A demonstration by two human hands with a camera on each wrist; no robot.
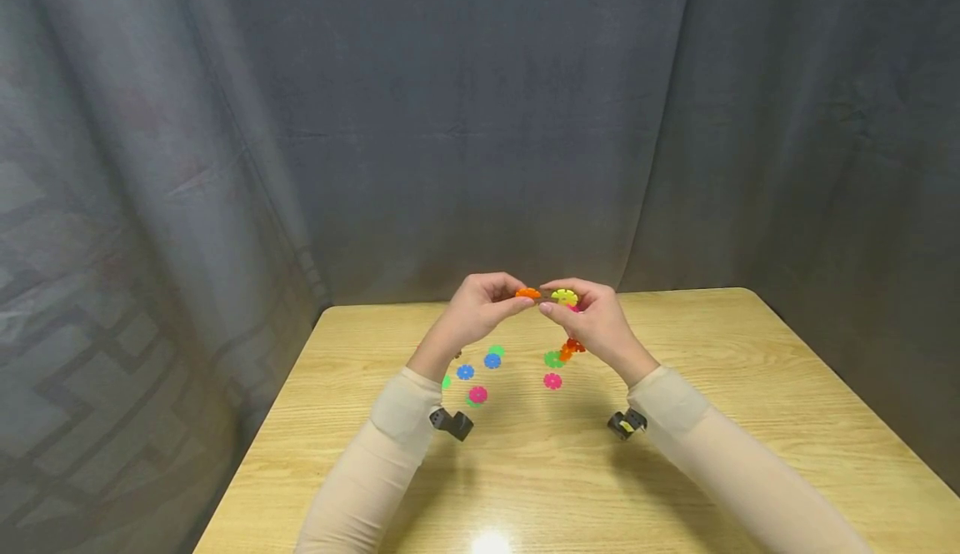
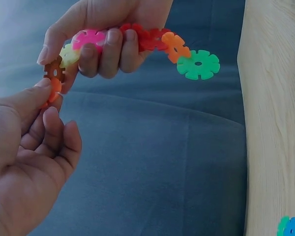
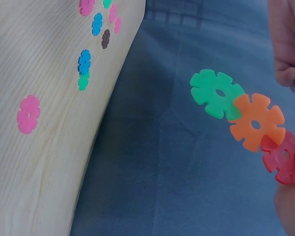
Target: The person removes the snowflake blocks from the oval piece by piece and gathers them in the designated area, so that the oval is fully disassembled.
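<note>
Above the bench (image 1: 675, 421), the right hand (image 1: 592, 325) grips a six-disc chain (image 2: 137, 44); the left hand (image 1: 480, 308) pinches an orange disc (image 2: 53, 91) against its end. Several loose discs (image 1: 480, 375) lie below, unjoined.

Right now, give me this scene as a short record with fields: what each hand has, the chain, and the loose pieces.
left hand: pinches an orange disc at the chain's end
right hand: grips the chain of interlocked discs
chain order: orange, brown, yellow, pink, red, orange, green
free end: green disc hangs in the air
loose discs: blue, pink and green, lying on the wooden table
</note>
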